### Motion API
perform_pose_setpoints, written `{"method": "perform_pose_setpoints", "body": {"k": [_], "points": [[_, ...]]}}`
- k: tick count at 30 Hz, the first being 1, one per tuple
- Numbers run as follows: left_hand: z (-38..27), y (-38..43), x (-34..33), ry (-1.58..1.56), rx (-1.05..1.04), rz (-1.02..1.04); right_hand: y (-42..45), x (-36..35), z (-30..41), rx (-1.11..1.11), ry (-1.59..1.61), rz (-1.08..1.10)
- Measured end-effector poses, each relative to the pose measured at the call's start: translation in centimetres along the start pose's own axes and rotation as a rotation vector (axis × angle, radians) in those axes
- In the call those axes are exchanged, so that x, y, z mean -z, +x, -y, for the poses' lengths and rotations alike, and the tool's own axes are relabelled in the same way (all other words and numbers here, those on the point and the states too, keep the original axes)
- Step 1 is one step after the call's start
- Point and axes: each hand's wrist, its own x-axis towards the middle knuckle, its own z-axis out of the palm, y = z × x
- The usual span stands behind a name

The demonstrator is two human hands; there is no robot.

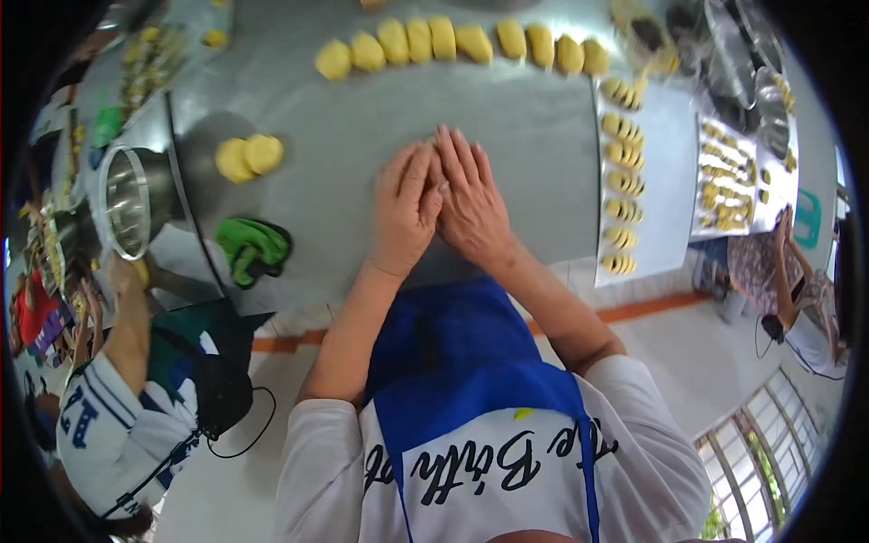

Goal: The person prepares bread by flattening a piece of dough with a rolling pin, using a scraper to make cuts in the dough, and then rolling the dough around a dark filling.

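My left hand point(409, 203) and my right hand point(472, 193) lie side by side and touch at the middle of a steel worktable point(326, 183). The fingers point away from me, palms down or inward; whatever is under them is hidden. Beyond them, a curved row of yellow dough pieces point(419, 41) runs along the table. Two flattened yellow dough pieces point(248, 157) overlap to the left of my hands. Nearer the front edge on that side is a crumpled green cloth point(251, 250). On the right, a tray point(662, 203) holds a column of slit dough pieces point(623, 183).
A steel bowl point(127, 203) stands at the left, by a co-worker's arm point(132, 319). Another tray of shaped dough point(726, 176) lies farther right, near another person point(811, 305). Round metal pans point(730, 51) are at the upper right.
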Motion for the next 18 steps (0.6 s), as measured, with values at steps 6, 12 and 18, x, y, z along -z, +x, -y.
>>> {"method": "perform_pose_setpoints", "body": {"k": [6,12,18], "points": [[1.2,-1.6,-0.3,0.049,-0.007,-0.114,-0.1,-1.7,0.6,-0.048,0.125,-0.002],[0.5,-1.0,0.6,-0.098,0.101,-0.102,0.3,0.1,1.1,-0.110,0.374,-0.201],[0.8,0.4,0.9,-0.181,0.099,-0.147,-0.5,0.1,-1.8,-0.219,0.788,-0.285]]}}
